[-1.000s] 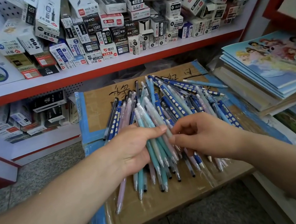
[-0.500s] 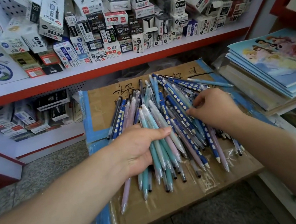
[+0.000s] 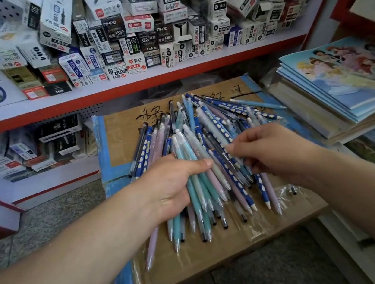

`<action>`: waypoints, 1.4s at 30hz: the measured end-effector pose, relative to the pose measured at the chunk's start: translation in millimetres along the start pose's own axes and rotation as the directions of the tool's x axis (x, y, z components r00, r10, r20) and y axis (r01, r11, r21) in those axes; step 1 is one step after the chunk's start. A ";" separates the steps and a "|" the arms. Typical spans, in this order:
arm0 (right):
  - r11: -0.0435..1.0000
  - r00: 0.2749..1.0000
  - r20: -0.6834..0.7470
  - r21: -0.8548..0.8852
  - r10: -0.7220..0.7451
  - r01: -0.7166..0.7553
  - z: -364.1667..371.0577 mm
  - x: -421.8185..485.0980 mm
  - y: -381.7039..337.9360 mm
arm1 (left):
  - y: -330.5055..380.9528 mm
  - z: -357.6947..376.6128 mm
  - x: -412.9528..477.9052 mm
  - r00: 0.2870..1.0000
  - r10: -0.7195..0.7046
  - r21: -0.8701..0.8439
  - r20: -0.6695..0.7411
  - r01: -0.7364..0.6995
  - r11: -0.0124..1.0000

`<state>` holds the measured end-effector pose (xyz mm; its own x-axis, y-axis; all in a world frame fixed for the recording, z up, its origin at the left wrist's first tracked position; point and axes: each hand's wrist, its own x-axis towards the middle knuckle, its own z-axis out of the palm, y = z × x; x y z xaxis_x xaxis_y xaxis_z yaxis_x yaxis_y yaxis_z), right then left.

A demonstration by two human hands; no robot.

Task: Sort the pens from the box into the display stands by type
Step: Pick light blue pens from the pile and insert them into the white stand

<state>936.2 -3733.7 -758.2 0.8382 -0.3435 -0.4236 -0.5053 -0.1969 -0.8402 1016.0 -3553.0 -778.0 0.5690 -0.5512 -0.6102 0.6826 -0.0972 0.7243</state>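
1. On top of the cardboard box [image 3: 222,253], loose pens [image 3: 217,122] lie in a mixed heap, tips near the front edge; a nudge could roll some onto the floor [image 3: 47,223]
2. Fingers of left hand [image 3: 171,188] clamped round a pastel bundle [image 3: 200,188], thumb over it; overfull grip could let pens slip, or blue dotted ones mix in
3. Fingertips [image 3: 242,143] of right hand [image 3: 278,152] reach the heap just beside the bundle, blurred; cannot tell whether they pinch anything

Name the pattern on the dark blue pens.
Dark blue pens: white oval spots, clearest in head view.

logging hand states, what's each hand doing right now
Left hand: grips a bundle of pastel pens.
Right hand: curled over the pile, blurred; cannot tell.
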 end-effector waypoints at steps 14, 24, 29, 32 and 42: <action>0.965 0.973 0.111 -0.147 -0.201 0.216 13.8 -37.1 13.5 | -5.2 16.8 -9.2 0.999 -0.005 -0.026 -0.034 0.004 1.000; 0.913 0.958 0.062 -0.291 -0.282 0.287 10.7 -36.3 19.4 | -6.8 21.7 -7.5 0.998 -0.041 -0.003 0.049 0.041 0.999; 0.975 0.979 0.042 -0.086 -0.202 0.205 9.3 -34.8 16.4 | -2.2 24.5 -12.2 0.994 -0.071 0.023 0.078 0.069 0.997; 0.983 0.982 0.062 0.027 -0.180 0.179 9.2 -35.0 16.1 | -1.9 25.0 -12.1 0.994 -0.087 0.023 0.071 0.085 0.996; 0.991 0.994 -0.047 -0.100 -0.096 0.091 -17.2 -24.4 26.5 | -2.1 26.3 -10.4 0.991 -0.105 0.075 0.087 0.099 0.992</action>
<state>898.9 -3746.3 -764.3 0.8724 -0.3656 -0.3244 -0.4447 -0.3182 -0.8372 996.5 -3568.9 -764.8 0.4520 -0.6078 -0.6528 0.6994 -0.2128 0.6823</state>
